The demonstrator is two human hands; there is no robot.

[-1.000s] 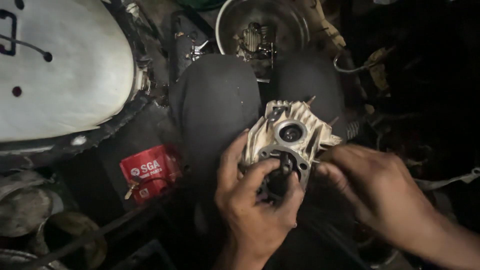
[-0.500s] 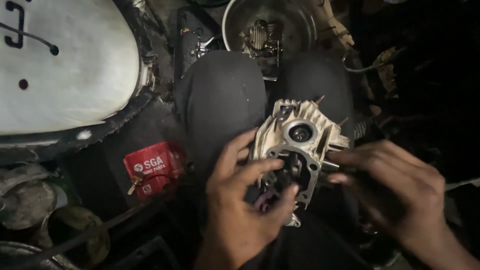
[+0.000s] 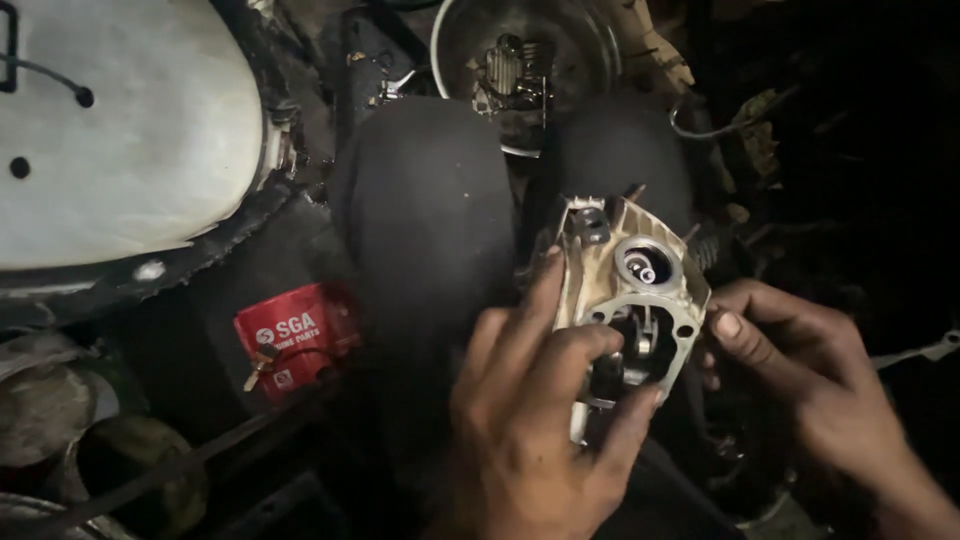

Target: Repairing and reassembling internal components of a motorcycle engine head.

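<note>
Both hands, left hand [image 3: 535,420] and right hand [image 3: 800,375], clasp a metal engine casing [image 3: 625,300] at lower centre; red packet [image 3: 290,335] lies left, the dark right side unreadable.

The left hand [image 3: 540,430] covered the lower part of the metal engine part [image 3: 625,300], and its wrist ran off the bottom edge. The right hand [image 3: 810,380] hid the part's right edge; its forearm left the frame at the corner. The white tank [image 3: 120,130] was cut off at top and left. Everything at right lay too dark to tell.
</note>
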